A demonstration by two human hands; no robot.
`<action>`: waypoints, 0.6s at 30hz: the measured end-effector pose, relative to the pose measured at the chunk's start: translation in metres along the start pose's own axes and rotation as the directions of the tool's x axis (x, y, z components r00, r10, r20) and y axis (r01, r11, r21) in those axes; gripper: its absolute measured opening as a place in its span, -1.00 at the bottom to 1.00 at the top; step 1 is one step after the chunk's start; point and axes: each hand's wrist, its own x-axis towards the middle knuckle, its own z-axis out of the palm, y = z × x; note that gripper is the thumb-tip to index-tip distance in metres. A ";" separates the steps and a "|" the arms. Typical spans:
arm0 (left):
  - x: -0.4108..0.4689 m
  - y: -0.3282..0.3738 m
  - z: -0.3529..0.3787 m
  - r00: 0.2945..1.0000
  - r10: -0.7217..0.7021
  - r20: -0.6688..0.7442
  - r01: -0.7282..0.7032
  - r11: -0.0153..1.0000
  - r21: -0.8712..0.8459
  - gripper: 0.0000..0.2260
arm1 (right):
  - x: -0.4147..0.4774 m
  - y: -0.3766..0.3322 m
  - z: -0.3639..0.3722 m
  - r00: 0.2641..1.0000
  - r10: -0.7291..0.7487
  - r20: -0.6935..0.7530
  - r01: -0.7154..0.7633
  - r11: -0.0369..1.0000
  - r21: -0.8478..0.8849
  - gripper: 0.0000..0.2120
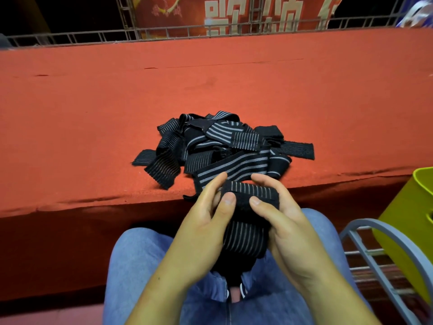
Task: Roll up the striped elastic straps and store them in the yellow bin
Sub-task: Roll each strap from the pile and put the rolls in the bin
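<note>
So the person's sitting at the red counter (93, 113) with one striped strap (253, 195) half rolled, held just off the counter's near edge, over the lap. The left hand (206, 214) and right hand (281, 214) each pinch one end of the roll, thumbs on top and the other fingers (214, 185) curled round behind. A loose tail (243, 238) hangs down between the palms. The rest sit in a tangled pile (218, 141) on the counter, and the yellow bin (407, 231) is off to the right, apart from it all. My worry: elastic springs back, so ease either pinch and the roll pops open. Can't tell if this strap runs into the pile; if it does, tugging could drag the heap off the edge
</note>
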 end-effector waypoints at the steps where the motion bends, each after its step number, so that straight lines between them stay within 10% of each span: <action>1: -0.001 -0.002 0.000 1.000 -0.016 0.002 0.016 1.000 0.012 -0.46 | 0.000 0.001 0.000 1.000 -0.010 0.009 0.010 1.000 -0.014 -0.64; 18: 0.000 -0.001 -0.004 1.000 0.015 -0.013 -0.014 0.998 0.057 -0.52 | -0.001 0.003 -0.001 0.985 -0.171 -0.032 0.157 0.951 -0.268 -0.70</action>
